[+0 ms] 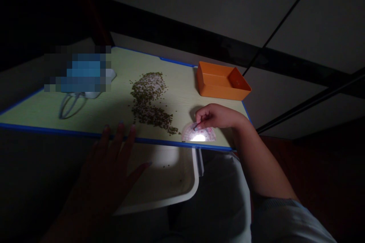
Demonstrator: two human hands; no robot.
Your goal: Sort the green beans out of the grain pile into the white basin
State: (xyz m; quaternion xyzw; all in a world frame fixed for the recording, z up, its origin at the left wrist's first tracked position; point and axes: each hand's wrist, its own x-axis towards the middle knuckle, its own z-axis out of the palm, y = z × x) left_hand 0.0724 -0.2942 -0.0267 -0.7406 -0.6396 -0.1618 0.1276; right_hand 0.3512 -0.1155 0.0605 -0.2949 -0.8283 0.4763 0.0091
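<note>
My right hand (209,117) pinches a clear, pinkish protractor (188,133) whose straight edge faces the near rim of the table. Bright light glares off its middle. Left of it lies a spread of small green beans or seeds mixed with whitish grains (149,87), trailing down toward the protractor in a darker heap (152,117). My left hand (111,167) is in shadow, its fingers spread and the tips at the blue table edge. Below that edge, by my left thumb, a white tub (191,190) holds a few small dark specks.
An orange open box (224,91) stands at the table's back right. On the left are a blurred-out blue object (85,70), a white item (111,78) and a looped grey cord (64,108). The pale table (119,60) has a blue rim; dark panels rise behind it.
</note>
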